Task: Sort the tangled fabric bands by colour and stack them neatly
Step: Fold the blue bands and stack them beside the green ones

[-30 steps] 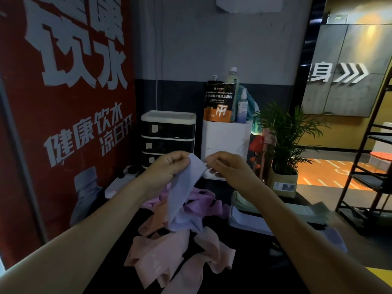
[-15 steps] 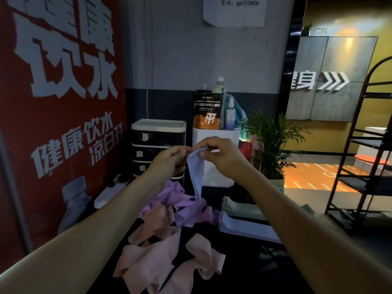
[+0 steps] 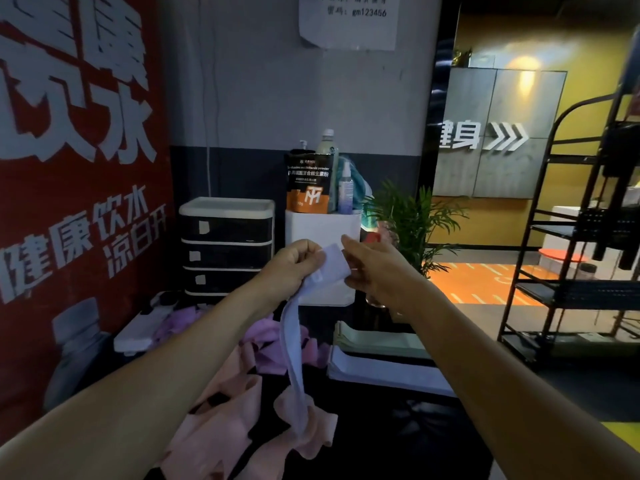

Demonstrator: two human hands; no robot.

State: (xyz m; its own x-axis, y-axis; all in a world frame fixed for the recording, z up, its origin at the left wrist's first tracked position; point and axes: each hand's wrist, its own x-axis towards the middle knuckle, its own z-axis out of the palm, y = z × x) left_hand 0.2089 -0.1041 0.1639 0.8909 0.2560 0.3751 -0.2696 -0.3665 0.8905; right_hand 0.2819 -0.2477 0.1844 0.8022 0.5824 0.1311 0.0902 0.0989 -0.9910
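A pale blue fabric band (image 3: 293,344) hangs from both my hands, raised above the dark table (image 3: 398,441). My left hand (image 3: 294,268) pinches its top end on the left side. My right hand (image 3: 372,268) pinches the same end on the right side, so the end is spread flat between them. The band's lower part trails down over a heap of pink bands (image 3: 225,424). Purple bands (image 3: 263,344) lie tangled behind the pink ones.
Stacked folded bands in pale green and pale blue (image 3: 377,355) lie at the right of the table. Behind stand a black drawer unit (image 3: 225,244), a white box (image 3: 322,233) with bottles, and a potted plant (image 3: 412,220). A black shelf rack (image 3: 581,258) stands far right.
Both hands have lifted the pale blue band higher, pulling it clear of the purple tangle. The top end, bunched before, is now spread flat between the two hands.
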